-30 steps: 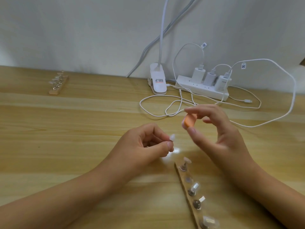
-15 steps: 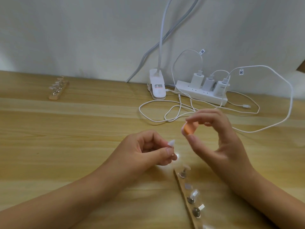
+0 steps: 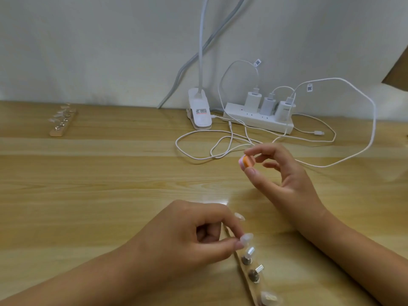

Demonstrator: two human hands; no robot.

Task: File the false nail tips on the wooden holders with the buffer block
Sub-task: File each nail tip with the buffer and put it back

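Note:
My right hand pinches a small orange and pink buffer block between thumb and forefinger, held above the table. My left hand is lower, its thumb and forefinger pinching a clear false nail tip on its stand, just over the near wooden holder. That holder runs toward the bottom edge and carries several metal stands with clear tips. Another tip shows just beyond my left fingers. A second wooden holder with several tips lies far left near the wall.
A white power strip with three chargers sits at the back by the wall, beside a white clip lamp base. White cables loop across the wooden table behind my right hand.
My left hand has dropped from mid-air down to the near holder, bringing the nail tip with it. My right hand with the buffer block has stayed roughly where it was.

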